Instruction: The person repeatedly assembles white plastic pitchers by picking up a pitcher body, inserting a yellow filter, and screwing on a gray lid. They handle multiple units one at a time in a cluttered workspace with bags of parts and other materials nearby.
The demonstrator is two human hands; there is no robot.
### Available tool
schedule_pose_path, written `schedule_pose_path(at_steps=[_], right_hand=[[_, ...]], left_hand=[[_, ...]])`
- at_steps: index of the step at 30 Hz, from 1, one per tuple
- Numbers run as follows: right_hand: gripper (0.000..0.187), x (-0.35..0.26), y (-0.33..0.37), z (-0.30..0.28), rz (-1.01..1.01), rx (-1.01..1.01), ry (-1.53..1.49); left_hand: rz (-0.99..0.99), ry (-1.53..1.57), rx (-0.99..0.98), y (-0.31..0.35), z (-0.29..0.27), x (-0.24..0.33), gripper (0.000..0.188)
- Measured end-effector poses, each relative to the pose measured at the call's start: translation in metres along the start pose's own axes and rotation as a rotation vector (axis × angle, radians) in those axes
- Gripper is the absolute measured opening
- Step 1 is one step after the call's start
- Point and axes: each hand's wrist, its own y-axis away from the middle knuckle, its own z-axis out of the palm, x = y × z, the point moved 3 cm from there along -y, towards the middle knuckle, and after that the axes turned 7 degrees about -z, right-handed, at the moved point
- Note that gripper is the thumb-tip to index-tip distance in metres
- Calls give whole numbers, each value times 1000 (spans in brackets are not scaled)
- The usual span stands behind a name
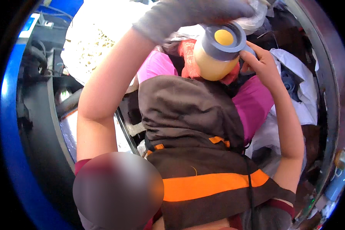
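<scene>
A round cream-yellow jug (215, 64) with a grey collar and lid (234, 36) stands slightly tilted above my lap. A yellow round button (224, 37) sits in the middle of the lid. My right hand (262, 63), bare, is closed round the grey handle on the jug's right side. A fluffy red-orange cloth (187, 57) lies behind and under the jug. My left hand (207, 13), in a grey glove, reaches across just beyond the lid, close to a crumpled translucent plastic bag (255, 19). Its fingers are blurred and partly out of the picture.
A large white sack (78, 50) with pale bits on it lies at the far left. Dark metal framework (36, 103) runs down the left side, and a dark curved rail (331, 76) down the right. White sheeting (304, 88) lies beside my right arm. A brown apron (188, 107) covers my lap.
</scene>
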Motion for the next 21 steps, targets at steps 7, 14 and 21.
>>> schedule_pose_path(at_steps=[7, 14, 21], right_hand=[[27, -8, 6, 10, -352, 140, 344], [20, 1, 19, 2, -90, 138, 648], [19, -2, 15, 12, -135, 107, 658]], left_hand=[[-81, -486, -156, 26, 36, 10, 66], [-73, -272, -353, 6, 22, 16, 64], [-22, -453, -83, 33, 31, 14, 66]])
